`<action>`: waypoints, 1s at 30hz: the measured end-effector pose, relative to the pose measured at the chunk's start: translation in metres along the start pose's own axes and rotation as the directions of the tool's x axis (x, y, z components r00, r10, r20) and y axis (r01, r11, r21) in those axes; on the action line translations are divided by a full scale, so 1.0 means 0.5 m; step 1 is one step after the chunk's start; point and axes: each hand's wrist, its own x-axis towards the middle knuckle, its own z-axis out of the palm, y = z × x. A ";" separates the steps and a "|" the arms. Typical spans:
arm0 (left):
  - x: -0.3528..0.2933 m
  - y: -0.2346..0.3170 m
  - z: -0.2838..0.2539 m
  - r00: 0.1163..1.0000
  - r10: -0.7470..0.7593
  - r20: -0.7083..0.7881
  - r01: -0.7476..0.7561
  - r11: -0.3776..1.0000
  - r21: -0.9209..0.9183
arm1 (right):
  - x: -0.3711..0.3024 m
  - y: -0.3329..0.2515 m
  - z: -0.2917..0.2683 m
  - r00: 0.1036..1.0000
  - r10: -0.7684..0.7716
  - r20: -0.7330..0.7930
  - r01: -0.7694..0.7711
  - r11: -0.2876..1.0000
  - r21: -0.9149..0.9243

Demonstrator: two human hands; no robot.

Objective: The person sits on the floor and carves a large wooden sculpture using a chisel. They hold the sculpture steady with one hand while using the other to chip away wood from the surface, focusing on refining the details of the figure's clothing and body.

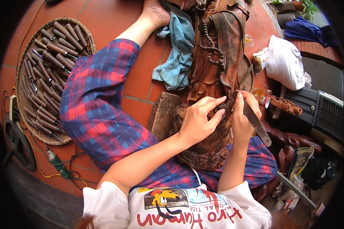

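Observation:
A carved brown wooden statue (pixel 214 49) with robe folds and a string of beads lies between my legs, its ornate base toward me. My left hand (pixel 198 118) has its thumb and fingertips around a dark part of the carving near the base. In my right hand (pixel 245 114) is a flat metal tool (pixel 257 126) with a rounded end, pinched between thumb and fingers. Its narrow far end points away past the statue's right side. Both hands are close together over the carving, and the exact contact between tool and wood is hidden by my fingers.
At the left, a round woven tray (pixel 21 103) holds several wooden-handled carving tools (pixel 49 76). A green power tool (pixel 59 164) with a cord lies below it. A light-blue cloth (pixel 176 49), a wood block (pixel 162 114), a white sack (pixel 284 63) and a glass jar (pixel 262 95) surround the statue.

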 end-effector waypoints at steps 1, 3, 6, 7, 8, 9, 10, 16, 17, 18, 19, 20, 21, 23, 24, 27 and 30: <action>-0.003 0.001 0.001 1.000 0.015 0.003 -0.015 1.000 0.019 | 0.003 0.003 -0.002 0.996 -0.084 -0.005 0.083 0.992 -0.100; -0.005 0.014 0.002 0.999 0.043 0.015 -0.043 0.998 0.053 | 0.002 0.015 -0.003 0.997 -0.081 -0.004 0.080 0.996 -0.048; -0.009 0.012 0.007 0.992 0.105 0.066 -0.112 0.987 0.111 | -0.002 0.037 0.009 0.998 -0.009 0.061 -0.003 0.981 0.196; -0.011 0.008 0.009 0.988 0.136 0.077 -0.145 0.981 0.128 | -0.002 0.035 0.010 0.998 0.009 0.063 -0.021 0.978 0.205; -0.014 0.005 0.011 0.985 0.133 0.106 -0.149 0.977 0.153 | -0.002 0.028 0.010 0.998 0.027 0.064 -0.040 0.976 0.213; -0.019 0.004 0.012 0.990 0.113 0.087 -0.124 0.983 0.137 | -0.003 0.021 0.012 0.997 0.047 0.065 -0.060 0.974 0.220; -0.024 0.004 0.014 0.993 0.092 0.069 -0.099 0.988 0.120 | -0.003 0.017 0.020 0.998 0.032 0.055 -0.040 0.987 0.158; -0.025 0.012 0.026 0.992 0.020 0.121 -0.043 0.981 0.189 | 0.004 0.034 0.021 1.000 0.021 0.021 -0.024 0.986 0.162; -0.023 0.011 0.028 0.991 0.039 0.125 -0.062 0.981 0.186 | 0.005 0.038 0.018 0.998 0.065 0.024 -0.069 0.970 0.235; -0.026 0.013 0.027 0.992 0.027 0.121 -0.046 0.986 0.160 | 0.003 0.036 0.019 0.997 0.080 0.012 -0.080 0.964 0.252; -0.029 0.016 0.024 0.993 0.015 0.117 -0.030 0.991 0.133 | 0.002 0.027 0.024 0.999 0.039 -0.003 -0.038 0.984 0.173; -0.033 0.011 0.020 0.995 0.039 0.087 -0.049 0.991 0.123 | -0.001 0.013 0.031 1.000 -0.001 -0.017 0.003 0.996 0.086; -0.035 0.004 0.017 0.996 0.062 0.057 -0.069 0.991 0.113 | -0.003 0.004 0.035 0.999 -0.043 -0.028 0.043 0.999 -0.001; -0.030 0.003 0.018 0.995 0.038 0.094 -0.051 0.987 0.150 | -0.003 0.011 0.034 1.000 0.013 -0.016 -0.012 0.996 0.087; -0.027 0.016 0.020 0.991 -0.001 0.133 -0.022 0.985 0.170 | -0.003 0.028 0.029 0.999 0.051 -0.018 -0.047 0.983 0.177; -0.027 0.018 0.021 0.988 -0.006 0.151 -0.019 0.986 0.165 | -0.004 0.039 0.026 0.997 0.072 -0.012 -0.069 0.977 0.201; -0.028 0.007 0.004 0.995 0.042 0.085 -0.053 0.990 0.129 | -0.008 -0.001 0.039 1.000 0.000 -0.031 0.001 1.000 0.028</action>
